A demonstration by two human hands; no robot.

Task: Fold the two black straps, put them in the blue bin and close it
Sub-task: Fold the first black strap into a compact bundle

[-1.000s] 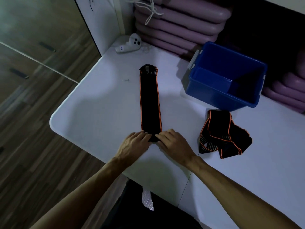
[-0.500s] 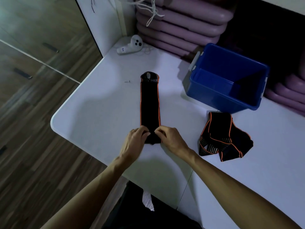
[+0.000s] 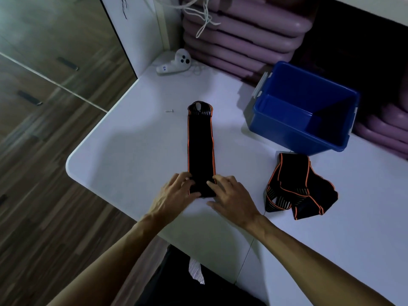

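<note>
**Straps, black with orange edging: two on white table**

Flat strap point(image 3: 200, 146): lies lengthwise at centre; near end rolled, pinched by left hand point(image 3: 174, 195) and right hand point(image 3: 231, 197). Crumpled strap point(image 3: 295, 186): 3 o'clock. Blue bin point(image 3: 284, 127): 1 o'clock, open, lid unseen.

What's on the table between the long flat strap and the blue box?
Nothing. The head view shows only bare white table between the flat strap and the blue bin. The crumpled strap lies nearer, below the bin.
</note>
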